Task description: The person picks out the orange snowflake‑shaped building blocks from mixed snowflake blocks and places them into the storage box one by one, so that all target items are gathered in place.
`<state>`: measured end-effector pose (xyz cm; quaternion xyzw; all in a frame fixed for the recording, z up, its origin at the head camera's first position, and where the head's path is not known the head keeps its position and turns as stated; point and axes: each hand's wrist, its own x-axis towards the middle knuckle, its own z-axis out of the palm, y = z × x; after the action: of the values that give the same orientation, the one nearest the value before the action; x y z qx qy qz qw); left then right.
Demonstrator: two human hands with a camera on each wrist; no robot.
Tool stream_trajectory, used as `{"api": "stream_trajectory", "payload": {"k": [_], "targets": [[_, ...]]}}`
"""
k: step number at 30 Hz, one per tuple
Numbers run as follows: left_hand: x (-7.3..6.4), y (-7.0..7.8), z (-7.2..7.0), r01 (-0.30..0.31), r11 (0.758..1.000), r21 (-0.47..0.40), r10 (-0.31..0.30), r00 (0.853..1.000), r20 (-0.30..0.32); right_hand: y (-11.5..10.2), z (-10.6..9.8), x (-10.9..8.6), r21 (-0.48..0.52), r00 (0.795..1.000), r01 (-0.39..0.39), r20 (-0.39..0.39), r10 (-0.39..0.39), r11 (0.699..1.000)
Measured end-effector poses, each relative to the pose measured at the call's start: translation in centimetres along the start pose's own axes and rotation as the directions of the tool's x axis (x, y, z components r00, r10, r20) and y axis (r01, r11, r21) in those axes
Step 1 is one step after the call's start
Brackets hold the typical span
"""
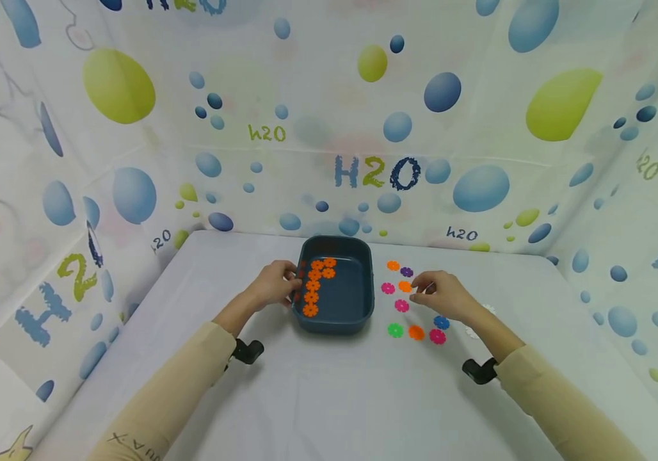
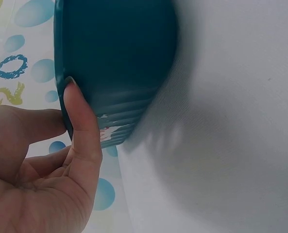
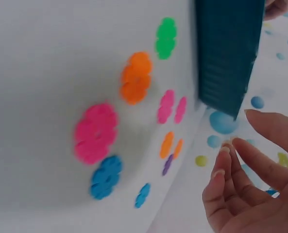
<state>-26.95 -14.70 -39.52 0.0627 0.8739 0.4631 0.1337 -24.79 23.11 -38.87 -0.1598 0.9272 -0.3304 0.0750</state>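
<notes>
A dark teal rectangular bin [image 1: 335, 325] stands on the table. Several orange flower-shaped plastic discs [image 1: 312, 298] lie inside it, toward its left side. My left hand [image 1: 274, 282] grips the bin's left rim between thumb and fingers; the left wrist view shows the thumb [image 2: 80, 114] on the rim. Right of the bin, my right hand [image 1: 441, 294] hovers beside an orange disc [image 1: 405, 287], thumb and fingertips apart, holding nothing. Around it lie a purple disc [image 1: 406, 272], pink discs [image 1: 388, 288] and another orange disc [image 1: 393, 266].
Nearer the front are a green disc [image 1: 395, 330], an orange disc [image 1: 416, 332], a pink disc [image 1: 437, 337] and a blue disc [image 3: 106, 177]. Pale discs [image 1: 472, 332] lie partly behind the right forearm. A printed curtain [image 1: 317, 77] encloses the white table [image 1: 335, 397].
</notes>
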Motion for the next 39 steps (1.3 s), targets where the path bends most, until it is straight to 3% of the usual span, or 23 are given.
{"api": "stream_trajectory", "payload": {"k": [13,26,39], "targets": [[0.1,-0.2,0.2,0.000,1.000,0.000,0.000,1.000,-0.006,3.6,1.9,-2.7,0.055,0.985,0.012,0.172,-0.021,0.998],[-0.1,0.0,0.1,-0.003,1.000,-0.006,0.003,1.000,-0.004,3.9,2.4,-2.6,0.074,0.983,-0.021,0.184,0.007,0.997],[0.1,-0.4,0.3,-0.012,1.000,-0.006,0.012,1.000,-0.010,3.2,2.5,-2.9,0.079,0.984,0.002,0.176,-0.016,0.997]]}}
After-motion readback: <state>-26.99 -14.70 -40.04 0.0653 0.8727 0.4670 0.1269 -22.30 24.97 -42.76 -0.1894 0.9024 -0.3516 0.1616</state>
